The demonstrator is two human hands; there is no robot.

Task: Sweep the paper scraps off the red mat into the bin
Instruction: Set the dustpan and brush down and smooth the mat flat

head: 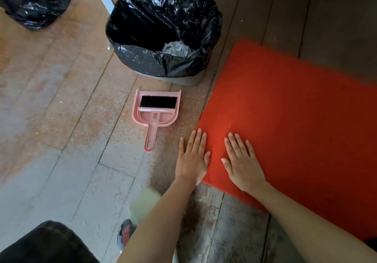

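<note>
It looks like a room in a home: a worn wooden plank floor (61,91), a grey bin lined with a black plastic bag (142,62) and a small pink plastic dustpan (135,109).

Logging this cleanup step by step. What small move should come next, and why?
Probably lift the left hand and right hand away and stop: both rest flat at the near edge of the mat, no scraps show on it, paper lies in the bin, and the brush sits nested in the dustpan.
</note>
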